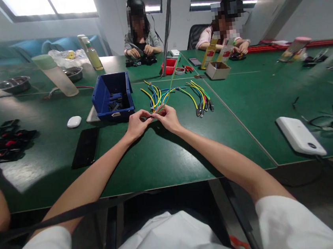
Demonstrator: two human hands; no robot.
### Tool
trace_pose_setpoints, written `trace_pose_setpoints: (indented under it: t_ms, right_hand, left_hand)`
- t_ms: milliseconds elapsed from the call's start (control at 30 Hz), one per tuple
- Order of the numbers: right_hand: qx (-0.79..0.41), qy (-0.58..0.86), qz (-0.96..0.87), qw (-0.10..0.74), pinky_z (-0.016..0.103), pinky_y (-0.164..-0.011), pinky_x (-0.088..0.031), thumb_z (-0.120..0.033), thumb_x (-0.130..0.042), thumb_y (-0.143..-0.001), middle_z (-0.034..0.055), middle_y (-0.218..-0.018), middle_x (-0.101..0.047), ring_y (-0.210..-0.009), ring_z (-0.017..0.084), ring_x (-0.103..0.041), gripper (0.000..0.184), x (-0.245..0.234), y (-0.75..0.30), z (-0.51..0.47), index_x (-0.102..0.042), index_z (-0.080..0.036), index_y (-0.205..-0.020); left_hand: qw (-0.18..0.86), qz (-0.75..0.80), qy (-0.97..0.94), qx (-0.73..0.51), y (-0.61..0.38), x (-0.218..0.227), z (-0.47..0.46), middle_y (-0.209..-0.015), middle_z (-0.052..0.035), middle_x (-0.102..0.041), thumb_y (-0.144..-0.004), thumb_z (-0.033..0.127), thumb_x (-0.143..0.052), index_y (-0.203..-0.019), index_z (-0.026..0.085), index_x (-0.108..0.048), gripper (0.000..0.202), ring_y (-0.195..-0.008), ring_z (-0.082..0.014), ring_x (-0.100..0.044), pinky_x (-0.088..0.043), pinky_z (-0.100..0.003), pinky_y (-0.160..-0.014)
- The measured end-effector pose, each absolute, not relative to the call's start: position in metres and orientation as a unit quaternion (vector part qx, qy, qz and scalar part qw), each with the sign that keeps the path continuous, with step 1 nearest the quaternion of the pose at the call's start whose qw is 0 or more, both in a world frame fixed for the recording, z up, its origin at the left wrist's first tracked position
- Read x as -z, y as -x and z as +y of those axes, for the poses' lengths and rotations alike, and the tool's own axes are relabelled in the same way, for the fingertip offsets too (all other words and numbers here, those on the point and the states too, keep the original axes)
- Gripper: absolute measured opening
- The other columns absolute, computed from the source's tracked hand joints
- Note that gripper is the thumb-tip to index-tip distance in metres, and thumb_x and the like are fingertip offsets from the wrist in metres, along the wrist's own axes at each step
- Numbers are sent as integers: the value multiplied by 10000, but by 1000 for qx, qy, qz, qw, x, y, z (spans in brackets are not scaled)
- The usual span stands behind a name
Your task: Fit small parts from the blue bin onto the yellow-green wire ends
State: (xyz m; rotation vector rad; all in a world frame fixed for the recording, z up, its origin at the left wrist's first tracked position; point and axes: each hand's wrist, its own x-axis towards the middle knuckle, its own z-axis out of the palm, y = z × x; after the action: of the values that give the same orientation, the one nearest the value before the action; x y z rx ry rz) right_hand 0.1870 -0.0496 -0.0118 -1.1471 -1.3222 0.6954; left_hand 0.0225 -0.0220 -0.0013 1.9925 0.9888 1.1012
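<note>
My left hand (138, 123) and my right hand (168, 118) meet over the table, fingertips pinched together. A green-and-yellow wire (171, 82) rises from my right fingers and leans up to the right. Between the fingertips of both hands is a small dark piece, mostly hidden, at the wire's lower end; my left hand is closed on it. Just beyond my hands lies a loose bundle of yellow, blue and green wires (155, 94). To its right is a second group of wires (202, 107) with black sleeves and metal lugs on the near ends. A blue bin (101, 101) holding small black parts stands left of my hands.
A black phone (86, 148) and a white earbud case (74, 122) lie left. On the right are a white power bank (300, 136) and glasses (329, 121). A small cardboard box (218, 71) and red bin (169, 66) stand further back. Two people work across the table.
</note>
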Motion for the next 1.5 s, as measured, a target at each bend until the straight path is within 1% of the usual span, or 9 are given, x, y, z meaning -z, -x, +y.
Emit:
trace_pose_setpoints:
  t_ms: [100,300,433,533,633,900,1200,1367,1500]
  right_hand:
    - [-294,499,-558,594,281,-631,-486,-393,-718,-701,-10,-708,-662,-630,143,-606,251,13,-187,-49,-587,-204,-800]
    - [-290,500,-534,617,279,-617,-492,-402,-713,-707,-6,-705,-658,-621,144,-613,258,12,-186,-50,-572,-205,-798]
    - [-289,489,-524,634,288,-615,-502,-398,-712,-718,5,-704,-663,-631,159,-638,257,14,-187,-48,-570,-203,-808]
    - [-294,490,-520,635,301,-632,-519,-410,-700,-731,9,-715,-670,-657,171,-663,264,15,-187,-47,-562,-205,-823]
    - [-298,500,-515,630,304,-642,-525,-428,-698,-731,11,-733,-676,-670,172,-668,279,13,-187,-48,-556,-207,-826]
    - [-293,510,-526,614,281,-623,-516,-424,-701,-725,1,-722,-653,-641,147,-617,279,13,-188,-48,-575,-195,-822]
    - [-288,508,-533,612,270,-600,-524,-402,-716,-721,-3,-725,-656,-622,139,-614,269,17,-191,-45,-582,-193,-824]
    - [-329,492,-516,619,272,-600,-540,-407,-718,-722,-2,-744,-662,-642,150,-655,285,15,-189,-46,-550,-201,-825]
    - [-357,484,-507,618,274,-609,-551,-421,-725,-714,-4,-763,-661,-669,156,-678,316,14,-187,-48,-533,-205,-842]
  left_hand:
    - [321,385,-762,-410,-22,1,-22,-827,-47,-709,-740,417,-703,-846,176,-661,267,-754,-174,-644,-503,-285,-684]
    - [319,394,-764,-398,-22,1,-22,-792,-36,-702,-771,456,-677,-845,181,-663,285,-710,-167,-626,-491,-282,-671]
    - [325,395,-764,-393,-21,2,-20,-740,-27,-683,-827,460,-612,-870,182,-663,286,-670,-164,-620,-492,-279,-651]
    - [334,393,-761,-394,-20,4,-18,-754,-31,-685,-856,422,-567,-913,181,-666,267,-688,-170,-637,-509,-286,-667]
    - [340,391,-759,-395,-20,4,-17,-794,-33,-694,-851,352,-557,-951,182,-664,224,-705,-174,-652,-521,-295,-683]
    - [327,395,-764,-391,-19,3,-17,-832,-35,-696,-827,211,-521,-976,171,-661,208,-715,-164,-656,-519,-302,-716]
    - [334,399,-756,-397,-19,1,-18,-873,-33,-695,-833,210,-528,-978,167,-654,196,-728,-149,-652,-513,-286,-731]
    - [335,390,-758,-402,-19,3,-17,-892,-37,-696,-832,233,-552,-963,168,-657,180,-749,-155,-649,-500,-282,-720]
    - [337,388,-759,-400,-19,5,-14,-863,-37,-693,-827,247,-563,-944,164,-666,177,-751,-159,-640,-492,-281,-713]
